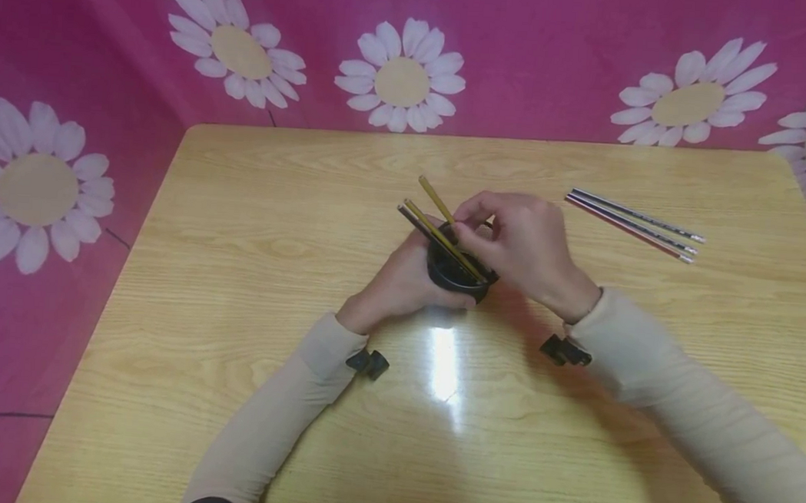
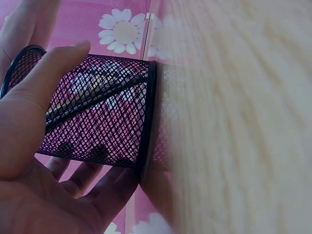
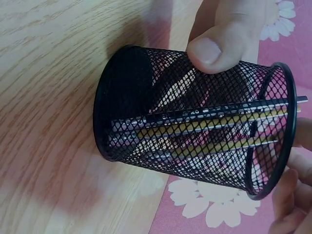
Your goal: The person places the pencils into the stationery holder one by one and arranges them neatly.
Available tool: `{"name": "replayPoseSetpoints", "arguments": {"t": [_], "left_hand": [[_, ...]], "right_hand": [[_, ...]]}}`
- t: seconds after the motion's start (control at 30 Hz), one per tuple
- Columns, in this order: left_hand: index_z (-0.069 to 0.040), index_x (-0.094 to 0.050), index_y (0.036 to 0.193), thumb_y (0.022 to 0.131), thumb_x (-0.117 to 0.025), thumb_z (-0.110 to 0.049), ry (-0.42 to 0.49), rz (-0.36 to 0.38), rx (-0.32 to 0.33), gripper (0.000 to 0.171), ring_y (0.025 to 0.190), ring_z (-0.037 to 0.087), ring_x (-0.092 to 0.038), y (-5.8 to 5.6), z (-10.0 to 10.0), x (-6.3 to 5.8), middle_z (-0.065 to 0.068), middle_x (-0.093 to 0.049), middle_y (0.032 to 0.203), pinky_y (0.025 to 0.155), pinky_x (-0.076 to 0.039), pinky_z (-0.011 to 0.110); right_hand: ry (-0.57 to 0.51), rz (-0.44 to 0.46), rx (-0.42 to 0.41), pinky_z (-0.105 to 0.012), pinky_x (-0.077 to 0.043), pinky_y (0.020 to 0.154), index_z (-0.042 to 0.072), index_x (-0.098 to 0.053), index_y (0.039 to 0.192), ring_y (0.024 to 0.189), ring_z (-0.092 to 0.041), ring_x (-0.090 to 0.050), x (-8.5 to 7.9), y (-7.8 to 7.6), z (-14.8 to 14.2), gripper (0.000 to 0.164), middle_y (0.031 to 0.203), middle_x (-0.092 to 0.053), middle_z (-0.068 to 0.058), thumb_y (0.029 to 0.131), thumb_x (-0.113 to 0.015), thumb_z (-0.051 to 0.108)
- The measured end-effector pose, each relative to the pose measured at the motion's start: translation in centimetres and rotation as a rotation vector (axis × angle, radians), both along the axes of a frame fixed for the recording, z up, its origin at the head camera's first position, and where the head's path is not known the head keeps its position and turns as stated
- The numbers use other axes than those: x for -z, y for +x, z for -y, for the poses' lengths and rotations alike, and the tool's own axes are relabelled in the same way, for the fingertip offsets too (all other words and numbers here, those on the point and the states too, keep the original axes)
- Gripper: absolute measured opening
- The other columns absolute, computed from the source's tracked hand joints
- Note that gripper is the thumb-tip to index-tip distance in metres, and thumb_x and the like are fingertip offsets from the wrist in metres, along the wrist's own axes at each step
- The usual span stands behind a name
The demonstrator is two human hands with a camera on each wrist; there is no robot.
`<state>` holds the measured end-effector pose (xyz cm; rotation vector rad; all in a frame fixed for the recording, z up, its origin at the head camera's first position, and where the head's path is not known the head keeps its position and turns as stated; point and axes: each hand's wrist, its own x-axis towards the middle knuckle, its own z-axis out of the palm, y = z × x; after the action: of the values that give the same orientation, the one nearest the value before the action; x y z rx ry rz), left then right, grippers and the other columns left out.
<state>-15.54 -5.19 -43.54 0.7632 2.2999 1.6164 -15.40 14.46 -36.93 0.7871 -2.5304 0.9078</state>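
Observation:
A black wire-mesh pencil cup [image 1: 461,287] sits near the middle of the table, its mouth tipped toward the head camera. My left hand [image 1: 404,278] grips its side, thumb along the mesh wall [image 2: 109,129] in the left wrist view. Above the rim, my right hand [image 1: 524,240] pinches a yellow pencil [image 1: 435,196] between thumb and fingers, its lower part inside the cup. Another yellow pencil [image 1: 420,216] and a dark pencil [image 1: 405,214] lean in the cup against the rim. Through the mesh, the right wrist view shows the dark pencil [image 3: 195,113] and the yellow ones reaching toward the base.
Three striped pencils [image 1: 636,222] with white ends lie side by side on the wooden table [image 1: 240,195], right of my right hand. Pink cloth [image 1: 525,59] with white daisies hangs behind and to the left of the table.

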Motion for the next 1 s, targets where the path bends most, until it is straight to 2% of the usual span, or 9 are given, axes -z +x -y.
{"name": "replayPoseSetpoints", "arguments": {"t": [0.3,0.53,0.77,1.0], "left_hand": [[-0.008,-0.058,0.149,0.069,-0.104,-0.008,0.038,-0.003,0.019,0.092,0.128,0.011,-0.061,-0.16,-0.06,0.02,0.004,-0.069,0.140,0.119,-0.039,0.029],[-0.006,-0.055,0.155,0.070,-0.103,-0.004,0.069,-0.009,0.043,0.097,0.133,0.011,-0.060,-0.22,-0.10,-0.01,0.006,-0.065,0.149,0.122,-0.037,0.030],[-0.005,-0.062,0.144,0.070,-0.103,-0.006,0.042,0.010,0.026,0.085,0.122,0.012,-0.064,-0.07,-0.05,0.00,0.003,-0.071,0.132,0.116,-0.042,0.028],[-0.006,-0.063,0.142,0.071,-0.103,-0.009,0.016,0.006,0.014,0.082,0.120,0.012,-0.064,-0.01,0.01,-0.07,0.002,-0.071,0.129,0.115,-0.043,0.028]], "right_hand": [[0.041,0.026,-0.008,-0.036,-0.045,0.055,0.004,-0.083,0.100,0.061,-0.018,-0.061,0.12,0.07,0.44,0.010,0.086,-0.080,-0.007,0.094,-0.083,0.012],[0.075,0.068,0.013,-0.039,-0.044,0.056,0.008,-0.084,0.101,0.062,-0.016,-0.061,0.16,0.14,0.70,0.008,0.085,-0.080,-0.004,0.096,-0.081,0.014],[0.105,0.097,0.015,-0.039,-0.041,0.054,0.009,-0.084,0.102,0.060,-0.014,-0.056,0.44,0.15,0.71,0.009,0.085,-0.080,-0.002,0.096,-0.078,0.013],[0.117,0.122,0.019,-0.038,-0.041,0.056,0.009,-0.084,0.102,0.065,-0.018,-0.060,0.39,0.25,0.69,0.009,0.087,-0.080,-0.002,0.096,-0.078,0.014]]}}
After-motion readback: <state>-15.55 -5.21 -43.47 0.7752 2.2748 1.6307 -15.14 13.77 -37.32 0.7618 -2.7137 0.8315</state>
